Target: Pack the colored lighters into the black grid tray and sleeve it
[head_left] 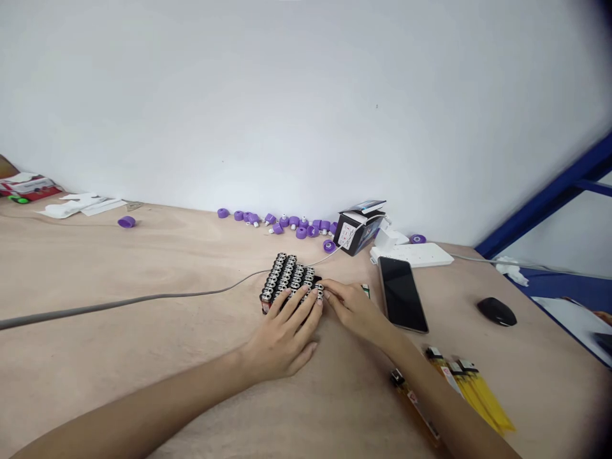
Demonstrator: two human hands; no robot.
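Observation:
Rows of lighters with metal tops stand packed together on the wooden table. My left hand lies over their near side, its fingers apart and their tips resting on the metal tops. At the right end of the rows, my right hand pinches with thumb and forefinger beside a metal top; what lies between the fingertips is too small to make out. Several yellow lighters lie to the right of my right forearm, and another lighter is partly beside it.
Purple caps line the wall. A black box, a white power strip, a phone and a mouse are on the right. A grey cable crosses the left; white papers lie behind it.

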